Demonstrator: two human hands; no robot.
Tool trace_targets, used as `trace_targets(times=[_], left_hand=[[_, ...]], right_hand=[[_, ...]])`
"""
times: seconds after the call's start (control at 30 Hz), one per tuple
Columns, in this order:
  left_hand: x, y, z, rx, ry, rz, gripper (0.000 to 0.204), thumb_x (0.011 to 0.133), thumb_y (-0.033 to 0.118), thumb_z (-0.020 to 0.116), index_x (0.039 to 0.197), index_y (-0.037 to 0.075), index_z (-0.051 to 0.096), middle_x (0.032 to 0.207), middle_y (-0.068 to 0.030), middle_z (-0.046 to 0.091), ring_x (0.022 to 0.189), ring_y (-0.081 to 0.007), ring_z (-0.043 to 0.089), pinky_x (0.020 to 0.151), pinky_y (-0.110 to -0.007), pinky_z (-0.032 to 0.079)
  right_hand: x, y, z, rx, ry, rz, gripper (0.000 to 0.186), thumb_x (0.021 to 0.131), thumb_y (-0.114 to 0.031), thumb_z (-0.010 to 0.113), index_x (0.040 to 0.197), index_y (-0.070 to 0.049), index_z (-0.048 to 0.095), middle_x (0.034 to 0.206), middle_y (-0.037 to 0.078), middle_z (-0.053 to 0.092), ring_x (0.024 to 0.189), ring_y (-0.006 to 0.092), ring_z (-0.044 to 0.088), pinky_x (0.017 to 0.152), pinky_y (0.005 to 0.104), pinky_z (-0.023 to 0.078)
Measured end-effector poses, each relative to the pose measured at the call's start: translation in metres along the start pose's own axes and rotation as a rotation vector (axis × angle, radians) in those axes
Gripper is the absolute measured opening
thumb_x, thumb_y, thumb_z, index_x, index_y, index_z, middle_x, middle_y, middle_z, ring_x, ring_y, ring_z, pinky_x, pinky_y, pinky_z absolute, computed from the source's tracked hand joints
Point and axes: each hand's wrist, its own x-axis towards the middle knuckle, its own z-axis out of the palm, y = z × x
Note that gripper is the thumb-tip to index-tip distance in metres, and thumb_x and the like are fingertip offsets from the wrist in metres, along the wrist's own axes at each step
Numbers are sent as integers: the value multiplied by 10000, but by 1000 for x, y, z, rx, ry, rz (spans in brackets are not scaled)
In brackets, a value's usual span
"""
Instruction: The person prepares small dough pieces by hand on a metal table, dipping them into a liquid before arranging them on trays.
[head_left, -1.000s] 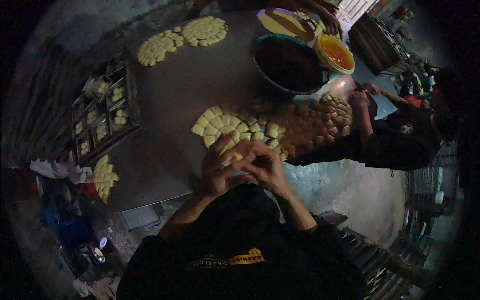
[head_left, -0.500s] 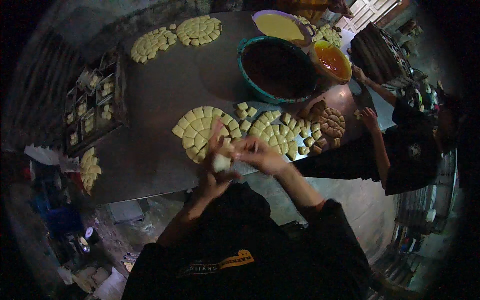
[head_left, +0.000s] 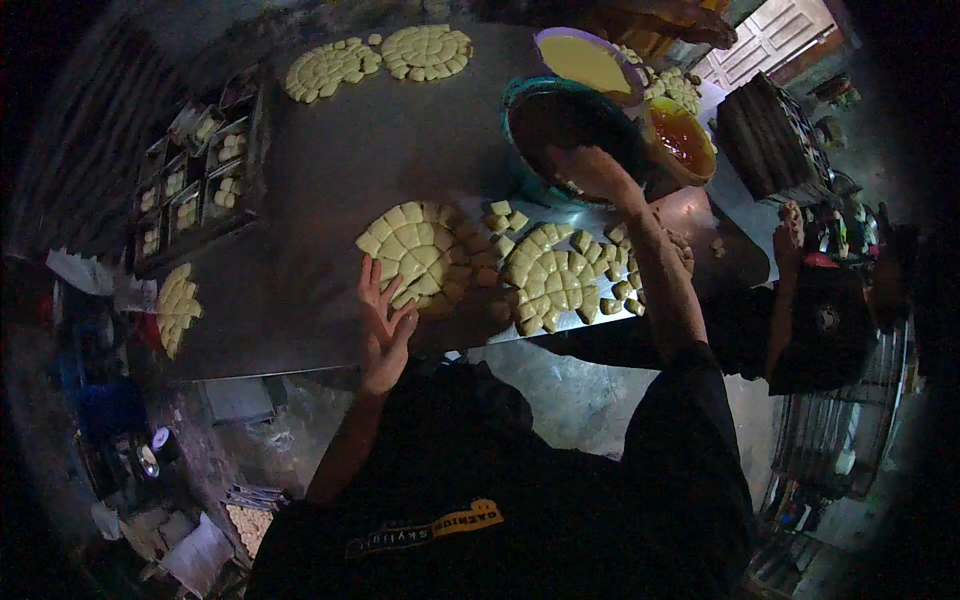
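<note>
The left hand (head_left: 383,322) lies flat near the front edge of the dark metal table (head_left: 330,180), fingers spread and released, gripping nothing; its fingertips touch the near rim of a round cluster of pale cut dough pieces (head_left: 412,250). The right hand (head_left: 590,170) is stretched far forward over the teal-rimmed bowl of dark filling (head_left: 560,125), its back toward the camera; the fingers seem curled downward into the bowl, but the view is too dim to tell whether they grasp anything.

A second round of cut dough (head_left: 555,280) sits just right of the first, under the outstretched right forearm, with a few loose squares (head_left: 503,215) between the two rounds; some pieces along the right side of the first round look darker, in shadow. Behind the dark bowl stands a pale bowl of yellow batter (head_left: 583,62), and to its right an orange bowl holding a reddish liquid (head_left: 682,138). At the table's far edge lie two more dough rounds (head_left: 380,60), side by side; another small round (head_left: 177,308) rests at the left end, near the front. A tray of compartments (head_left: 195,175) holding small pale pieces stands on the left side of the table.

On the right, another person in dark clothes (head_left: 820,320) leans against the table, one hand (head_left: 790,225) raised beside a dark slatted rack (head_left: 765,130).
</note>
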Motion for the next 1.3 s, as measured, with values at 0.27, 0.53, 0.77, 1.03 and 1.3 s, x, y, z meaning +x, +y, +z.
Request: trace_targets(times=[0.27,0.53,0.77,1.03,1.3], left_hand=[[-3,13,-20,91,-79,-56,609,991,288,566,1478,39,297,1518,-159,338,1302,-289,477,1021,-429,461],[6,31,-46,-123,-183,-202,393,1029,245,499,1346,13,490,1350,-131,535,1166,-232,583,974,-371,490],[-1,19,-102,-354,77,-216,278,1024,254,524,1226,66,556,1067,-7,569,1018,-109,561,939,-272,466],[1,43,-127,280,97,-4,199,988,77,558,1178,19,551,1088,-46,621,1033,-143,608,879,-275,494],[18,18,-151,-170,-90,-276,224,930,86,634,1149,65,595,1041,-50,661,949,-161,652,813,-299,533]], right_hand=[[0,4,29,-67,-129,89,339,980,-256,438,1270,-106,531,904,215,682,794,396,672,695,490,539],[9,-181,-79,868,-66,380,428,1010,-344,479,1336,-80,562,1114,246,648,1030,302,642,904,379,496],[24,-330,-33,1464,-110,253,286,960,-128,569,1212,-4,625,1280,162,596,1189,225,560,1026,373,440],[35,-389,-27,623,397,-52,415,825,28,643,1236,-16,606,1230,176,631,1157,360,583,971,427,487],[-2,-382,-60,786,373,-16,366,842,-36,700,1201,-64,633,1108,151,664,1040,291,644,852,397,540]])
